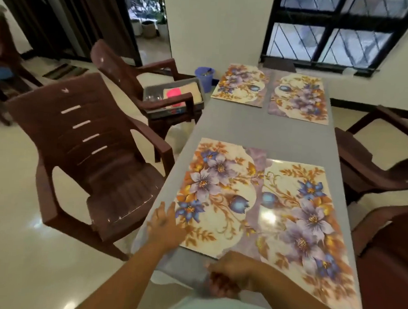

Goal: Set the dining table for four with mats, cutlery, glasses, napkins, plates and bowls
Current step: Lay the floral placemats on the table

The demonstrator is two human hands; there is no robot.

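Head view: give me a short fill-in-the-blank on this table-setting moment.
1. The table holds ___ floral mats.
2. The left hand lies flat on the near-left mat, fingers ___.
3. The grey tray rests on a ___.
4. The right hand has its fingers ___.

Missing: four; straight; chair; curled

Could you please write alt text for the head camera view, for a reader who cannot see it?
Four floral placemats lie on a grey table; the left hand rests flat on the nearest mat's edge, the right hand curled near the table edge. A tray sits on a brown chair.
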